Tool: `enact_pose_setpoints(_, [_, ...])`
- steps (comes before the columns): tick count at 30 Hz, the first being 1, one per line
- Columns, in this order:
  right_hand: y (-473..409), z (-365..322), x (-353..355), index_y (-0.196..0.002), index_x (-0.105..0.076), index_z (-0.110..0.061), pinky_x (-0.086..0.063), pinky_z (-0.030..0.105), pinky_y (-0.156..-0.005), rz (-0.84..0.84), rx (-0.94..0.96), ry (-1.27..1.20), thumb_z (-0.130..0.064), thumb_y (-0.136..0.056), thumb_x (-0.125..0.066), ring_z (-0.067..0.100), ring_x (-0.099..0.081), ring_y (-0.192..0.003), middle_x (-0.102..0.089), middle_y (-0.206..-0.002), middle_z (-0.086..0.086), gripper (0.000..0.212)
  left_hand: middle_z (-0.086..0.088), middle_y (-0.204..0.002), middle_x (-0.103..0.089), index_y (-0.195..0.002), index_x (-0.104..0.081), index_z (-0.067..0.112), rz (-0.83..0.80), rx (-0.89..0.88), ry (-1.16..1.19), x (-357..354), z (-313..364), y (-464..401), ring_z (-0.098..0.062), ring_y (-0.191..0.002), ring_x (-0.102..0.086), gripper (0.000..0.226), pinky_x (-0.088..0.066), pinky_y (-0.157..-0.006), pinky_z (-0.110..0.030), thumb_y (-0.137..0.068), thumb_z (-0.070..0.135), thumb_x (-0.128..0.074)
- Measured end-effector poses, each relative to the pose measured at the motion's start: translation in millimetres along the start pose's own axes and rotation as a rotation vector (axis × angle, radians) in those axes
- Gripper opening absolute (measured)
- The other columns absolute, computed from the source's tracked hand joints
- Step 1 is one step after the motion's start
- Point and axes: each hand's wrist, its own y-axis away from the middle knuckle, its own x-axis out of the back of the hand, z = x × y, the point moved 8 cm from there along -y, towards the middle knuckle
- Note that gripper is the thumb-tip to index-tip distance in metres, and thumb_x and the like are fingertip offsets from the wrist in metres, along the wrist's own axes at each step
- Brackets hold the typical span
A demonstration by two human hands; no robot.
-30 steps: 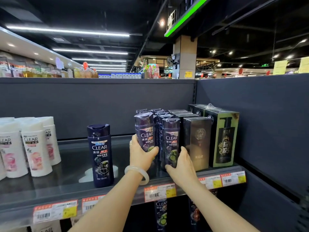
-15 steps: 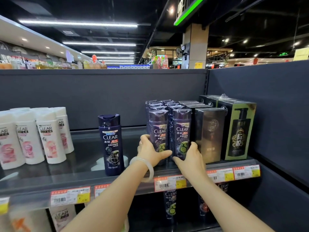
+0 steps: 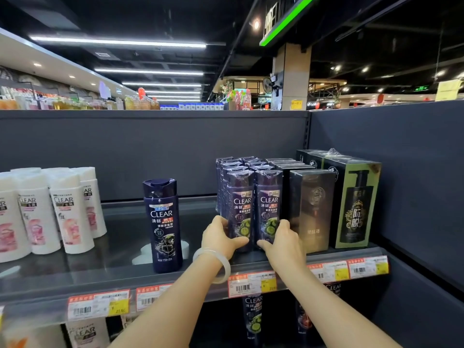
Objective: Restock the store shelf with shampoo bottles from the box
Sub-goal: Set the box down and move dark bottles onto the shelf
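A: Nearest item?
B: Left hand [image 3: 221,238], pale smooth bangle [image 3: 221,266] at wrist, and right hand [image 3: 282,243], fingers curled round the glossy film-wrapped purple shampoo pack [image 3: 253,204], front right of the grey shelf [image 3: 100,275].
A: Behind?
B: Rectangular dark cartons [image 3: 311,209]; leftward one navy bottle [image 3: 163,224], rounded white bottles [image 3: 70,219].

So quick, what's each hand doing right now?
Left hand: grips the left front shampoo bottle.
Right hand: grips the right front shampoo bottle.

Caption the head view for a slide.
Both hands, left hand and right hand, grip the wrapped purple shampoo bottles on the shelf.
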Motion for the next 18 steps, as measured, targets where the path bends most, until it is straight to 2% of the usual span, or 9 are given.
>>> enact_pose_setpoints(4, [-4, -1, -1, -0.097, -0.035, -0.014, -0.040, 0.030, -0.062, 0.001, -0.011, 0.013, -0.034, -0.083, -0.068, 0.027, -0.062, -0.095, -0.065, -0.104, 0.008, 0.041, 0.007, -0.091, -0.059, -0.097, -0.048, 0.020, 0.016, 0.014, -0.003, 0, 1, -4, -0.010, -0.080, -0.056, 0.041, -0.042, -0.064, -0.020, -0.070, 0.023, -0.079])
enact_pose_setpoints(6, [-6, -2, -1, -0.094, -0.032, -0.016, -0.040, 0.030, -0.062, 0.004, -0.006, 0.022, -0.034, -0.082, -0.069, 0.027, -0.063, -0.096, -0.065, -0.104, 0.009, 0.043, 0.007, -0.091, -0.058, -0.095, -0.048, 0.021, 0.023, 0.017, -0.002, -1, 1, -5, -0.011, -0.083, -0.056, 0.040, -0.043, -0.069, -0.022, -0.070, 0.022, -0.079])
enact_pose_setpoints(14, [-11, -2, -3, -0.103, -0.038, -0.014, -0.040, 0.028, -0.061, 0.002, 0.000, 0.042, -0.034, -0.082, -0.069, 0.026, -0.063, -0.095, -0.065, -0.104, 0.007, 0.042, 0.009, -0.089, -0.057, -0.097, -0.047, 0.022, 0.026, 0.008, 0.010, -2, 0, -10, -0.008, -0.079, -0.055, 0.040, -0.041, -0.063, -0.017, -0.072, 0.022, -0.078])
enact_pose_setpoints(18, [-12, -2, -4, -0.105, -0.039, -0.013, -0.039, 0.029, -0.062, 0.002, 0.006, 0.044, -0.035, -0.082, -0.068, 0.026, -0.063, -0.096, -0.065, -0.105, 0.007, 0.043, 0.008, -0.091, -0.057, -0.099, -0.046, 0.023, 0.025, 0.010, 0.024, -4, -2, -9, -0.010, -0.082, -0.056, 0.042, -0.044, -0.070, -0.021, -0.072, 0.021, -0.078])
